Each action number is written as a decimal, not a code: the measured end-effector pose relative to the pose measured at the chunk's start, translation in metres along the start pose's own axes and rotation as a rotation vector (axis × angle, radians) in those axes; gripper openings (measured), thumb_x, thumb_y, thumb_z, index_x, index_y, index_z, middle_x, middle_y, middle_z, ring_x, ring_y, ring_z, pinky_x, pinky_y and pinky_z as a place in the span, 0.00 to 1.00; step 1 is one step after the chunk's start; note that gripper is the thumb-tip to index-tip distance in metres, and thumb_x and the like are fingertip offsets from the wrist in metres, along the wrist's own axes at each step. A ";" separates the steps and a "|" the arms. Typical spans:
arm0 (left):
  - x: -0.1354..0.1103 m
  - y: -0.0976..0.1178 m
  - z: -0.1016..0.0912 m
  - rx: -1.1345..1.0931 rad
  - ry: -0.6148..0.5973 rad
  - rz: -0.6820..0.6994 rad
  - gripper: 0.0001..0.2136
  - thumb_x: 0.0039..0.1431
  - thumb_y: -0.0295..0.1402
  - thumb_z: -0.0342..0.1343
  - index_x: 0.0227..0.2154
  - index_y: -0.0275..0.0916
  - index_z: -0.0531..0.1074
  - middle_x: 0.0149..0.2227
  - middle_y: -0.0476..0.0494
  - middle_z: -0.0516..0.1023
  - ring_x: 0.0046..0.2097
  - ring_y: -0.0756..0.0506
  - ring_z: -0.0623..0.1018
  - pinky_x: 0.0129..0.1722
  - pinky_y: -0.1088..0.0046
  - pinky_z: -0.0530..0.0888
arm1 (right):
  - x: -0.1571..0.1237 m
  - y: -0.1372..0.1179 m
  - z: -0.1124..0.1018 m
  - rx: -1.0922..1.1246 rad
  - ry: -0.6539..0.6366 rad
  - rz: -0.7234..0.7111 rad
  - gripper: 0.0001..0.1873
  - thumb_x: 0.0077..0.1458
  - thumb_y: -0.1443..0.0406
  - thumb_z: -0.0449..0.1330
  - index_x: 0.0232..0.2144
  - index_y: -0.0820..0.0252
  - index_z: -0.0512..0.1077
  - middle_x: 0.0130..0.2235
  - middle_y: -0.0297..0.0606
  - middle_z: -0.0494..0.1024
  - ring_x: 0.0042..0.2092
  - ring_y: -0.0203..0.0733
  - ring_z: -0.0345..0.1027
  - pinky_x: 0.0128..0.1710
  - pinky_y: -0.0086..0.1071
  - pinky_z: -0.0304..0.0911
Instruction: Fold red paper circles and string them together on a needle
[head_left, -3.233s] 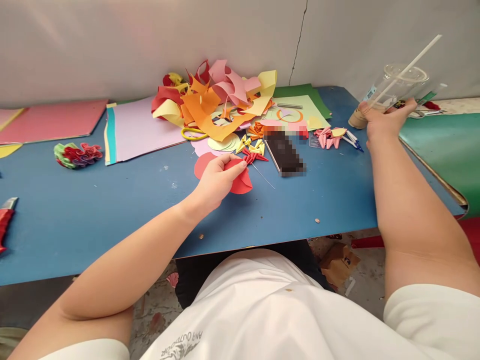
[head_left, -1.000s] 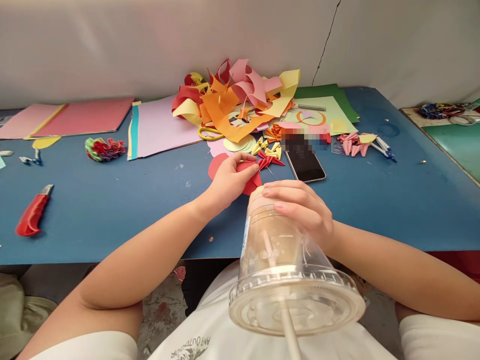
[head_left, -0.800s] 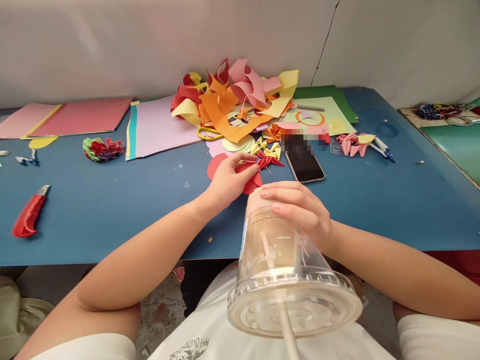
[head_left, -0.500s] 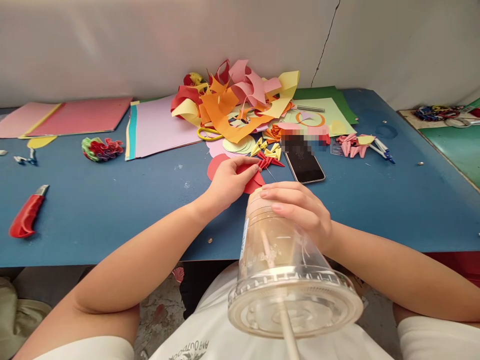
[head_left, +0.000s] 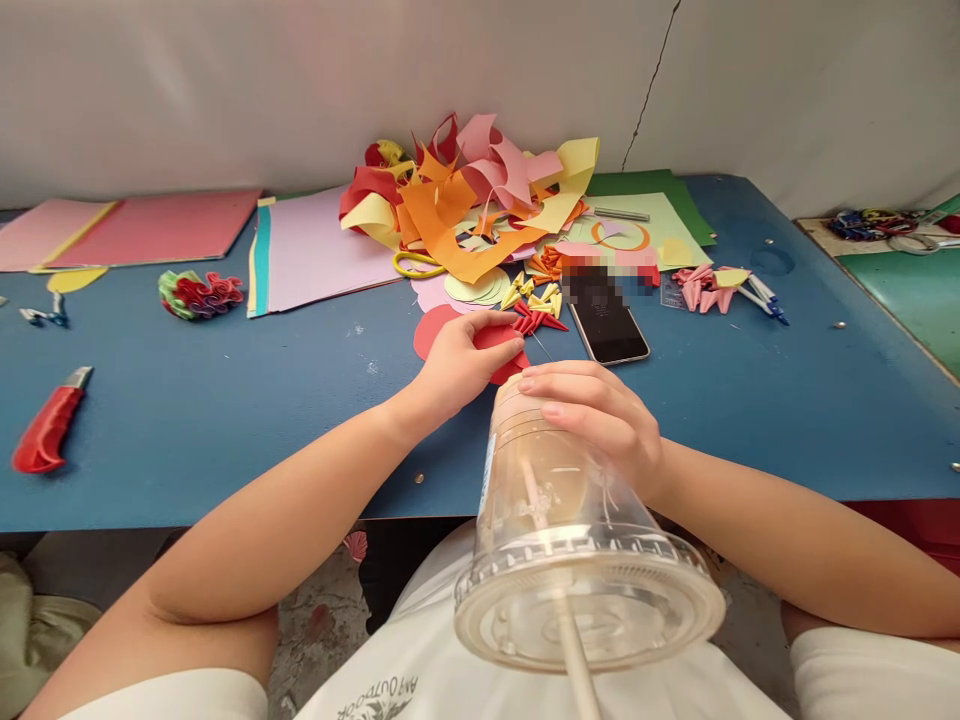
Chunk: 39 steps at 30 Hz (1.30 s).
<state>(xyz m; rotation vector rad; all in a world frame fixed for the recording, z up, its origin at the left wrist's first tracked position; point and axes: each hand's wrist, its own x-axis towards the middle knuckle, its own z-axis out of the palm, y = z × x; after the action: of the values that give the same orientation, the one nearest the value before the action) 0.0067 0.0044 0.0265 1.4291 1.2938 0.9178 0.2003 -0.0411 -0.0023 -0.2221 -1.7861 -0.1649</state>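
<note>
My left hand is closed in a pinch on a piece of red paper, thumb and forefinger almost together at its edge. A rounded red paper piece lies under that hand, mostly covered. My right hand curls around the narrow base end of a clear plastic cup holding some pale brown drink. The cup is tilted, its lid and straw towards me. Just beyond the left fingertips lie small folded red paper cones. A thin needle-like piece shows between the hands.
A phone lies right of the paper cones. Behind are curled paper scraps, yellow-handled scissors and paper sheets. Leftward lie a red utility knife and a ruffled paper flower. Pens and pink cones are at right.
The view has shifted slightly, so things at the left appear a little farther left. Both hands keep nearly the same position, with the cup still under the right hand.
</note>
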 end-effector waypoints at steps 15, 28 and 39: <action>0.000 0.000 0.001 0.001 -0.007 -0.001 0.22 0.64 0.36 0.73 0.59 0.35 0.89 0.61 0.36 0.93 0.65 0.34 0.89 0.70 0.57 0.83 | -0.001 0.000 0.001 -0.003 0.002 -0.001 0.22 0.78 0.62 0.65 0.67 0.68 0.78 0.50 0.58 0.92 0.53 0.56 0.92 0.50 0.47 0.92; 0.001 -0.002 0.001 0.003 -0.006 0.001 0.20 0.64 0.37 0.73 0.57 0.37 0.89 0.61 0.36 0.93 0.65 0.34 0.89 0.71 0.54 0.82 | 0.002 0.000 -0.007 0.024 -0.061 -0.001 0.23 0.73 0.64 0.68 0.65 0.69 0.78 0.52 0.61 0.92 0.54 0.59 0.91 0.51 0.49 0.92; 0.000 0.000 0.002 0.037 -0.002 -0.009 0.20 0.65 0.34 0.72 0.58 0.36 0.90 0.61 0.37 0.93 0.64 0.36 0.89 0.70 0.57 0.84 | 0.000 0.000 -0.004 0.024 -0.040 0.011 0.26 0.73 0.63 0.69 0.67 0.69 0.78 0.52 0.59 0.92 0.54 0.57 0.91 0.51 0.48 0.92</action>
<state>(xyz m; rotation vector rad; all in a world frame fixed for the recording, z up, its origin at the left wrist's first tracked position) 0.0086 0.0044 0.0264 1.4515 1.3212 0.8905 0.2039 -0.0415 -0.0014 -0.2192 -1.8249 -0.1321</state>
